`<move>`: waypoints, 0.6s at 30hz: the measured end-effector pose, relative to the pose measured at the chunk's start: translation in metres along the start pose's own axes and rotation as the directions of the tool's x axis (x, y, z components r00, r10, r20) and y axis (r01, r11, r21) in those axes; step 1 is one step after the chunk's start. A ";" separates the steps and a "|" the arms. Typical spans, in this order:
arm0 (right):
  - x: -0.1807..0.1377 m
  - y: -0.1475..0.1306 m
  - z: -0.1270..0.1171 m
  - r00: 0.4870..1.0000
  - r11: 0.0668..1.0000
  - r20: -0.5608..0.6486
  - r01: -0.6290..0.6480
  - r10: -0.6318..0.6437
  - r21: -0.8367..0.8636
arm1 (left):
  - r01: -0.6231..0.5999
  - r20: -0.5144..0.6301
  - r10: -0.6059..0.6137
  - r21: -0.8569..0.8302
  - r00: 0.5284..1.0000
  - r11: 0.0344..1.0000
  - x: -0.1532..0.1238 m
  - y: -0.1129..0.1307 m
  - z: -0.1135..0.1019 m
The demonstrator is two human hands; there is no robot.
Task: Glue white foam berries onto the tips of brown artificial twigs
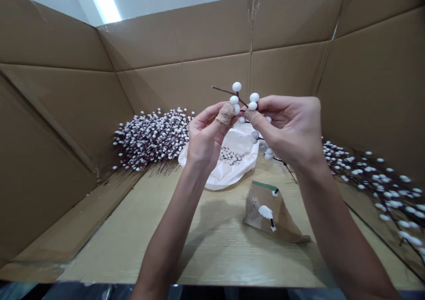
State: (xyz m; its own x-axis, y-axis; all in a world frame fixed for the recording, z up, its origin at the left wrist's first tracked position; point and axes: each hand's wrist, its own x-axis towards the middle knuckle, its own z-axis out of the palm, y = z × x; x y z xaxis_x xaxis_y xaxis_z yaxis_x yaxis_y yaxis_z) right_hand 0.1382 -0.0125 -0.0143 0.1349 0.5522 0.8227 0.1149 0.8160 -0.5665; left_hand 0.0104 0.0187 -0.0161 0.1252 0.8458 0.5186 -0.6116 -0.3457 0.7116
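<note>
Both hands are raised over the table and pinch a thin dark branch (222, 90) studded with white bead buds (237, 86). My left hand (207, 134) has a tan bandage round the thumb and grips the branch from the left. My right hand (292, 129), with tape on a fingertip too, pinches it from the right, close to the buds. A few more buds hang below my right hand.
A white plastic bag (229, 171) with loose white beads lies on the wooden table (212, 247). Piles of beaded branches lie at the back left (151, 136) and along the right (381, 185). A small cardboard piece (270, 211) sits in front. Cardboard walls (49, 127) enclose the table.
</note>
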 end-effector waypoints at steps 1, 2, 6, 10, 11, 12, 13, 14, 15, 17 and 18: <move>0.000 0.000 0.000 1.000 1.000 0.001 0.004 -0.004 -0.002 | -0.005 -0.005 0.005 0.011 1.000 1.000 0.000 0.000 0.000; -0.001 0.001 0.001 1.000 1.000 0.001 0.008 -0.008 -0.006 | -0.011 -0.007 0.011 0.025 1.000 1.000 0.000 0.000 0.001; -0.002 0.002 0.002 1.000 1.000 -0.012 0.020 -0.020 -0.021 | -0.032 0.011 0.032 0.058 0.999 0.998 0.001 0.001 0.001; -0.002 0.002 0.002 1.000 0.999 -0.005 0.026 -0.027 -0.043 | -0.020 0.015 0.019 0.069 1.000 0.997 0.002 0.001 0.000; -0.002 0.002 0.002 1.000 0.999 -0.001 0.031 -0.031 -0.042 | -0.015 0.013 0.014 0.075 1.000 0.997 0.002 0.001 0.000; -0.002 0.002 0.002 0.999 0.999 0.001 0.036 -0.036 -0.040 | -0.011 0.012 0.010 0.078 1.000 0.997 0.002 0.002 -0.001; -0.002 0.002 0.002 0.999 0.998 0.002 0.039 -0.039 -0.038 | -0.009 0.014 0.008 0.079 1.000 0.997 0.002 0.002 -0.001; -0.002 0.002 0.002 0.999 0.998 0.001 0.041 -0.041 -0.038 | -0.009 0.017 0.008 0.076 1.000 0.997 0.002 0.002 -0.001; -0.002 0.003 0.002 0.999 0.998 0.000 0.043 -0.043 -0.039 | -0.011 0.023 0.009 0.073 1.000 0.997 0.002 0.002 -0.002; -0.002 0.004 0.002 0.999 0.998 0.000 0.048 -0.048 -0.044 | -0.019 0.040 0.017 0.067 0.999 0.998 0.002 0.002 -0.003; -0.001 0.004 0.002 0.999 0.998 0.002 0.052 -0.052 -0.047 | -0.023 0.048 0.020 0.069 0.999 0.997 0.002 0.002 -0.003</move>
State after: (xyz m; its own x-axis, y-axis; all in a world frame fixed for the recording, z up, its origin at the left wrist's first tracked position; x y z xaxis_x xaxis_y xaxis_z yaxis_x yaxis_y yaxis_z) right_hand 0.1364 -0.0095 -0.0178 0.1271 0.5091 0.8513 0.1680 0.8348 -0.5243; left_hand 0.0071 0.0214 -0.0150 0.1504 0.8185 0.5545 -0.5590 -0.3922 0.7305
